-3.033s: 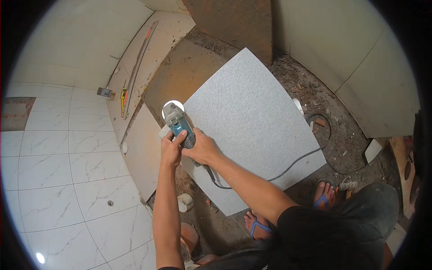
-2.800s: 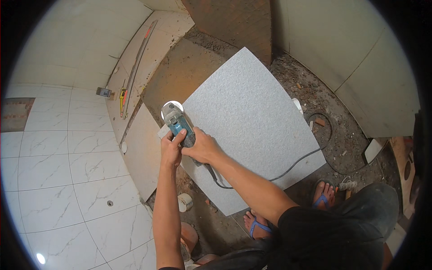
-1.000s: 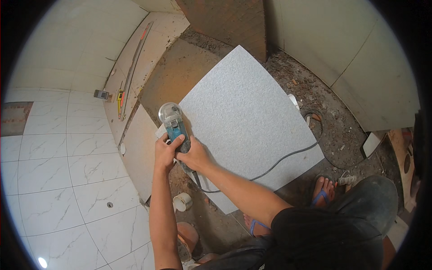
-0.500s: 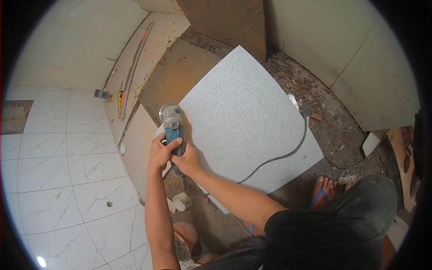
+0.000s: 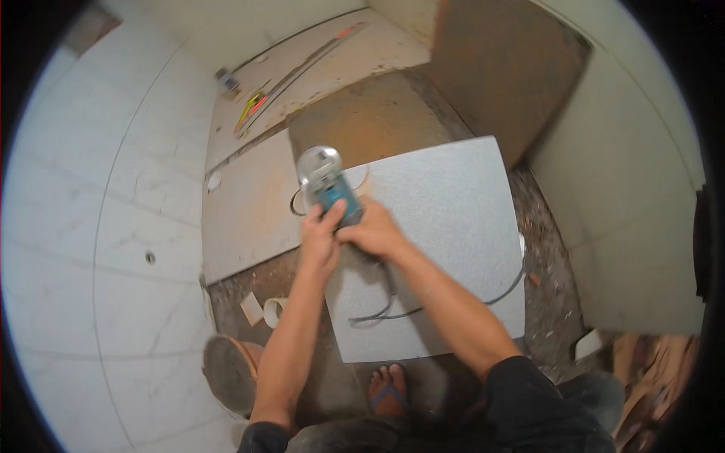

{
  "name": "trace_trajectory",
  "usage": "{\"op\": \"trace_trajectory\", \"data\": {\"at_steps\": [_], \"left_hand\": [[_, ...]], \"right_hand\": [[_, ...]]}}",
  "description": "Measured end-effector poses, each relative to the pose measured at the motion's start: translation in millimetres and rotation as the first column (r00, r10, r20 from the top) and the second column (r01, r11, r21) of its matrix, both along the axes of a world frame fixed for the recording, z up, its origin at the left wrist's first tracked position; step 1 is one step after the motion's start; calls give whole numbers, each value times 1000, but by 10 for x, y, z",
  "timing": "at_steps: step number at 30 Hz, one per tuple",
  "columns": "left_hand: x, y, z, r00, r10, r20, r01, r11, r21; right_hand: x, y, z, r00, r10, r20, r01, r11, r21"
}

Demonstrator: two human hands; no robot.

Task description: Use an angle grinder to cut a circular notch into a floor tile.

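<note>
Both of my hands hold an angle grinder (image 5: 341, 204) with a teal body and a silver head, its disc end pointing away from me. My left hand (image 5: 320, 240) is wrapped round the body's left side. On the right side and rear of the body, my right hand (image 5: 375, 229) is closed. The grinder is over the left edge of a large grey speckled tile (image 5: 453, 234). A curved notch shows in that edge, beside a pale round rim (image 5: 298, 202) partly hidden by the grinder. Its dark cord (image 5: 423, 308) trails across the tile.
Left of the grinder lies a dusty floor tile (image 5: 249, 215). A bucket (image 5: 229, 370) and a short white pipe piece (image 5: 273, 311) stand near my left forearm. Farther off are a yellow tape measure (image 5: 248, 112) and a long straightedge (image 5: 310, 60). A brown board (image 5: 510, 72) leans at the back right.
My view has turned, and the surroundings have shifted and blurred. The grinder, still in both hands, is raised and turned, its head now tilted to the left. More of the tile's notched edge shows.
</note>
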State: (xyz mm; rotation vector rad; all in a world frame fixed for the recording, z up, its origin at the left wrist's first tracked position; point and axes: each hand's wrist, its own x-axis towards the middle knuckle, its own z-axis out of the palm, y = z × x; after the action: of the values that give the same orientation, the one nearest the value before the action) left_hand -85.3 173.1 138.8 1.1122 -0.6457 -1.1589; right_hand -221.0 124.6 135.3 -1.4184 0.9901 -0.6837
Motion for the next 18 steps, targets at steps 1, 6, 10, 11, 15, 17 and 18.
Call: {"op": "trace_trajectory", "data": {"at_steps": [1, 6, 10, 11, 15, 17, 18], "left_hand": [[-118, -65, -82, 999, 35, -36, -35, 999, -2], [-721, -409, -245, 940, 121, -320, -148, 987, -60], [-953, -528, -365, 903, 209, -375, -244, 969, -47], [-966, -530, -390, 892, 216, -396, -255, 966, -49], [-1012, -507, -328, 855, 240, -460, -311, 947, -82], [-987, -493, -320, 838, 238, -491, -328, 939, -104], [-983, -508, -327, 832, 243, -498, -322, 943, -78]], "right_hand": [[-121, -117, 88, 996, 45, -81, -47, 998, -32], [-559, -653, 567, 838, 165, -520, -288, 943, -165], [-594, -848, 641, 785, 259, -563, -414, 896, -164], [-568, -863, 675, 769, 263, -582, -426, 890, -161], [-517, -899, 742, 662, 232, -713, -490, 853, -178], [-464, -885, 771, 637, 227, -736, -512, 839, -184], [-433, -855, 839, 624, 221, -750, -508, 843, -175]]}}
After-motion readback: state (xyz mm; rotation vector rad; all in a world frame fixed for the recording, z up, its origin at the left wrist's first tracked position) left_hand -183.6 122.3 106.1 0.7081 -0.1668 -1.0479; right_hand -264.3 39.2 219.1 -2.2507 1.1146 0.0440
